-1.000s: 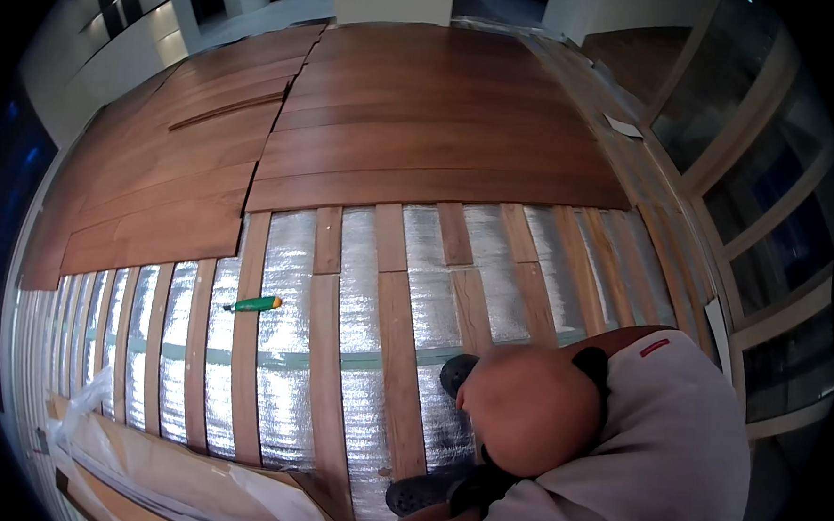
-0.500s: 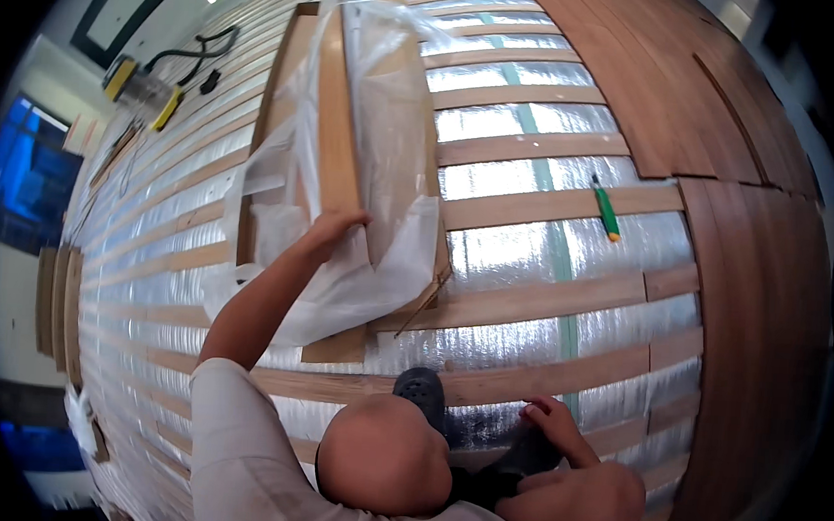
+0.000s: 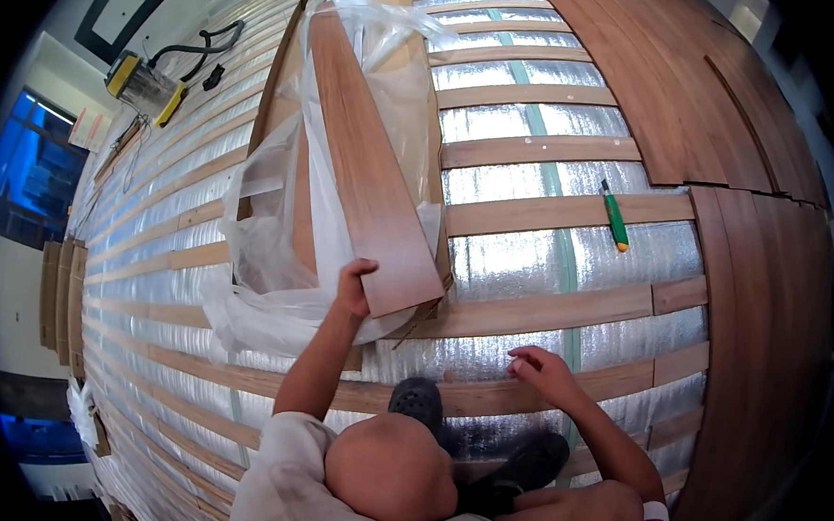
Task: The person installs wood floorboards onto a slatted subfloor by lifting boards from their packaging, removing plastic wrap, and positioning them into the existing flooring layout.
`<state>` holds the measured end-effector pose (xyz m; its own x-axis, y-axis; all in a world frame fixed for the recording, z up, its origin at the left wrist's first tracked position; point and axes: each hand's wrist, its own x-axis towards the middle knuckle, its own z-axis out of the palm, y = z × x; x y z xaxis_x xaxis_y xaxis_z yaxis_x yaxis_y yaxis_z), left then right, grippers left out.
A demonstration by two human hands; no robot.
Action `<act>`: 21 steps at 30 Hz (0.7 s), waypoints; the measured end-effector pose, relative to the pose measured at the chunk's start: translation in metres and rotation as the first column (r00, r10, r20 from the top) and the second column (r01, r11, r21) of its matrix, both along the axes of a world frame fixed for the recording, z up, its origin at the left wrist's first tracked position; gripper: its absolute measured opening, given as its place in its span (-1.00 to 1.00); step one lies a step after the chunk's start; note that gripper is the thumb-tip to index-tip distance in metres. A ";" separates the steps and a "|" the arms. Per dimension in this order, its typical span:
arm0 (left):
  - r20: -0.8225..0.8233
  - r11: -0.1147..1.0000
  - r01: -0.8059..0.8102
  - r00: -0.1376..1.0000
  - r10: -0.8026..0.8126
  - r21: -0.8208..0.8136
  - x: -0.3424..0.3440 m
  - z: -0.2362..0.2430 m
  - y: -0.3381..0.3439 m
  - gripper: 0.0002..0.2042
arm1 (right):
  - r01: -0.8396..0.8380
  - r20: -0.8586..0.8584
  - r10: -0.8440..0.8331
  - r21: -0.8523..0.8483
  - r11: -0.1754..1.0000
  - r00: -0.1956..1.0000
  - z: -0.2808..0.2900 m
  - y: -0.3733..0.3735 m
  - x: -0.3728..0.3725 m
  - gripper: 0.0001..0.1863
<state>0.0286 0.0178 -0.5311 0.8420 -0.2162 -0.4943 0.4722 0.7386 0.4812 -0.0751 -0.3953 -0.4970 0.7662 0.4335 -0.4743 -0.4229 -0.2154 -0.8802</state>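
Note:
My left hand [image 3: 356, 286] grips the near left corner of a reddish-brown floorboard [image 3: 370, 168], its thumb over the top face. The long plank slants away from me across an opened cardboard box [image 3: 273, 93] lined with crumpled clear plastic wrapping [image 3: 274, 295]. Part of another board [image 3: 304, 217] shows inside the plastic, left of the lifted plank. My right hand [image 3: 538, 371] hovers above the foil-covered floor, to the right of the plank's near end, with its fingers loosely bent and nothing in them.
Wooden battens [image 3: 547, 308] cross the silver foil underlay [image 3: 502, 251]. A green-handled cutter [image 3: 615, 219] lies right of the box. Laid brown flooring [image 3: 754, 306] covers the right side. A yellow-and-black vacuum cleaner [image 3: 143, 86] stands far left. Stacked cardboard [image 3: 61, 298] leans at the left wall.
My left hand has pulled the floorboard nearer and to the right, and its broad face now shows. My right hand has moved forward from beside my knee.

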 end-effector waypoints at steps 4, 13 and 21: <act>-0.010 0.987 -0.021 1.000 0.020 -0.157 0.000 -0.007 -0.045 -0.36 | 0.147 -0.159 -0.123 0.151 0.978 0.980 0.011 0.019 0.027 -0.64; 0.011 0.936 0.260 0.964 -0.265 -0.237 -0.014 0.003 -0.157 -0.41 | 0.614 -0.435 -0.432 0.576 0.540 0.790 0.023 0.059 0.015 -0.47; 0.175 0.899 0.136 0.982 -0.067 -0.416 -0.024 -0.012 -0.150 -0.40 | 0.765 -0.371 -0.681 0.155 0.625 0.631 0.020 -0.040 -0.077 -0.53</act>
